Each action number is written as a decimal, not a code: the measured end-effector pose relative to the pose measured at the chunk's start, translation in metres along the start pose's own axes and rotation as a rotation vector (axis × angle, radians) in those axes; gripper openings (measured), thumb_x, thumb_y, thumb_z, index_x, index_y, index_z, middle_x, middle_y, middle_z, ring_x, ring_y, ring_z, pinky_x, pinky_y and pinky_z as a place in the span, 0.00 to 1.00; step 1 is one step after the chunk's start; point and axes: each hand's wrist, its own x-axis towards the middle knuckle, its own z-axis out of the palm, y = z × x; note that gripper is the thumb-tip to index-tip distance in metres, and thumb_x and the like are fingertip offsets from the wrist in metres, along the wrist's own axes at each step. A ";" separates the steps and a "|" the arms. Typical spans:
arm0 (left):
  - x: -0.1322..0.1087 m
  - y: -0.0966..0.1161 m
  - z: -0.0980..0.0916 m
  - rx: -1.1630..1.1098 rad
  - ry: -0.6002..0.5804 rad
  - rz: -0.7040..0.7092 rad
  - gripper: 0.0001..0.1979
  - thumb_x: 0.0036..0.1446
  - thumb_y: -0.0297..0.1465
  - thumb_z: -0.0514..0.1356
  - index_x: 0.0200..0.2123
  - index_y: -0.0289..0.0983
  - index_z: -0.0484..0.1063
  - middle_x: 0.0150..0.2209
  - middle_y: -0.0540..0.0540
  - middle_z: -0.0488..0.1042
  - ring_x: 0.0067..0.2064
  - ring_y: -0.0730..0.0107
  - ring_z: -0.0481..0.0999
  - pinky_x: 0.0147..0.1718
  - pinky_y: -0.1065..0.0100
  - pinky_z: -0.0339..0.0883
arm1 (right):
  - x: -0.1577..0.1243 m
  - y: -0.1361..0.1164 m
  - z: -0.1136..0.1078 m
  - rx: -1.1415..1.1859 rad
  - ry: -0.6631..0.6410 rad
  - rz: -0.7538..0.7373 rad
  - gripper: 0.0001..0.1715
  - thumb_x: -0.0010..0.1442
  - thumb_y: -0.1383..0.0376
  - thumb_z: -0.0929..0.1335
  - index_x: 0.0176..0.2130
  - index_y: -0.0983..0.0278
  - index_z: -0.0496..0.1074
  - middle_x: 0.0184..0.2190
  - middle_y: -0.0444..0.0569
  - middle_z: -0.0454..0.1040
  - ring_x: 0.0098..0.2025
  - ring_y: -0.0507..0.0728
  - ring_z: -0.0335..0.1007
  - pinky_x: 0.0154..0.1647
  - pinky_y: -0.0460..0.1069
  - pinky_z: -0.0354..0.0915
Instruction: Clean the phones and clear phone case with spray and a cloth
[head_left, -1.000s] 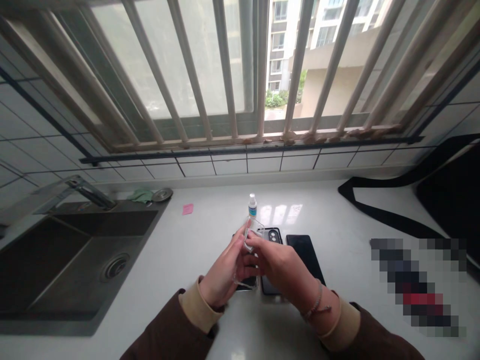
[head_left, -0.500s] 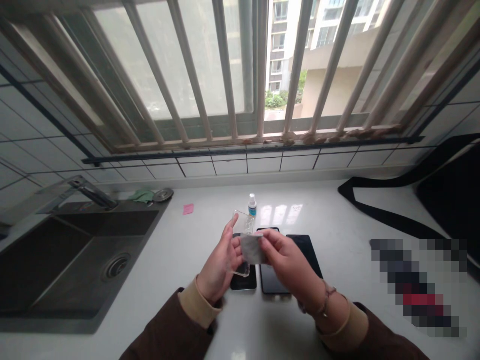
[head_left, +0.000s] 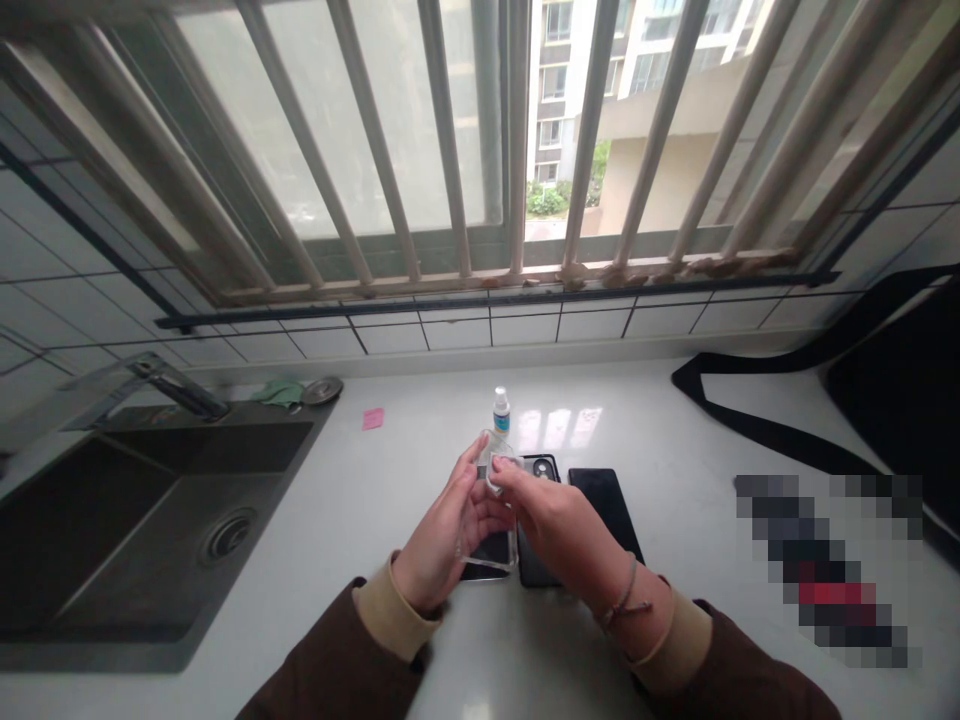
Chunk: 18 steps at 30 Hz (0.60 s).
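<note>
A clear phone case (head_left: 491,553) is held upright by my left hand (head_left: 446,535), its fingers behind and along the edge. My right hand (head_left: 544,515) pinches a small pale grey cloth (head_left: 495,478), now mostly hidden by the fingers, against the upper part of the case. Beneath my hands lie a dark phone (head_left: 487,573), a black phone case with a camera cutout (head_left: 536,570) and, further right, a flat black device (head_left: 606,500). Just beyond the clear case stands a small white spray bottle (head_left: 501,410) with a blue label.
A dark sink (head_left: 165,540) with a faucet (head_left: 180,388) is on the left; a green cloth (head_left: 279,392) and metal strainer (head_left: 322,390) sit at its back. A pink sticky note (head_left: 373,418) lies on the white counter (head_left: 420,400). A black strap (head_left: 750,420) and a blurred-out item (head_left: 832,570) are at right.
My right hand has brought the cloth onto the case's upper part and bunched it up. The case has tilted and shifted slightly right. The view has shifted a little.
</note>
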 end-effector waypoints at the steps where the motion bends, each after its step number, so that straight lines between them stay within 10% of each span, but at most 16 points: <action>1: 0.001 0.000 0.000 -0.015 0.019 0.018 0.38 0.72 0.48 0.58 0.78 0.47 0.49 0.51 0.38 0.80 0.44 0.61 0.80 0.47 0.59 0.72 | 0.000 -0.002 0.000 -0.002 -0.014 -0.030 0.24 0.71 0.75 0.61 0.62 0.65 0.71 0.65 0.61 0.75 0.65 0.62 0.76 0.64 0.57 0.75; 11: 0.006 0.004 -0.008 0.002 0.217 0.094 0.38 0.70 0.51 0.59 0.77 0.53 0.51 0.38 0.45 0.79 0.33 0.68 0.78 0.32 0.71 0.71 | 0.004 -0.033 -0.008 0.069 -0.219 -0.186 0.18 0.70 0.76 0.61 0.52 0.62 0.73 0.40 0.50 0.84 0.48 0.59 0.85 0.74 0.63 0.63; 18: 0.006 0.006 -0.006 0.067 0.195 0.096 0.37 0.71 0.53 0.56 0.77 0.55 0.48 0.41 0.44 0.78 0.38 0.66 0.79 0.37 0.67 0.73 | 0.008 -0.034 -0.023 0.343 -0.058 0.272 0.14 0.77 0.64 0.62 0.50 0.58 0.78 0.43 0.47 0.85 0.40 0.55 0.83 0.42 0.49 0.77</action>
